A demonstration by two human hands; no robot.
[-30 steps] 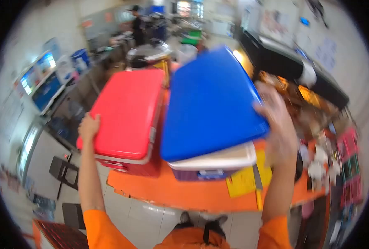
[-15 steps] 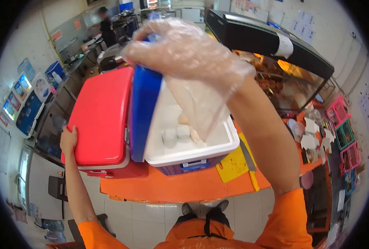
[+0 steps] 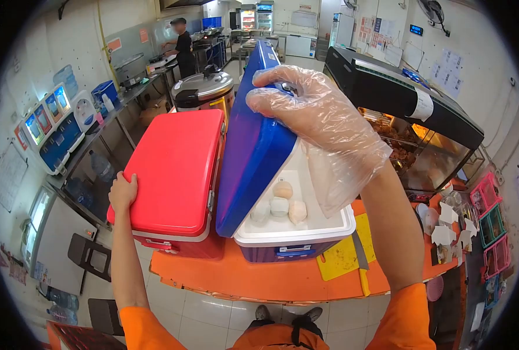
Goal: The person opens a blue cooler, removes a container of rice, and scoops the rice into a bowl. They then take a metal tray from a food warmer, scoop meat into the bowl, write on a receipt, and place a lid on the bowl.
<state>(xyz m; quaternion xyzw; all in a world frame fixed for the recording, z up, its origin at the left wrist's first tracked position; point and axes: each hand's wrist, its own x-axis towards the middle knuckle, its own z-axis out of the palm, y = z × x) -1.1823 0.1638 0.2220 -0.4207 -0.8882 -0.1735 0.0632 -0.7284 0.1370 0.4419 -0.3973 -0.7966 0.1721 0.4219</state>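
My right hand, in a clear plastic glove, grips the edge of the raised blue lid. Below it the white-lined blue cooler is partly uncovered, with several round wrapped items at its bottom. My bare left hand rests against the left side of the red cooler, whose lid is closed; its fingers are spread on the edge. The two coolers stand side by side on the orange table.
A knife lies on a yellow cutting board. Behind are a large steel pot and a glass food warmer. White cartons stand right. Another person stands at the back-left counter.
The blue lid is tilted at a different angle, with my right hand at its edge. The view has shifted, showing more of the back room. My left hand stays on the red cooler.
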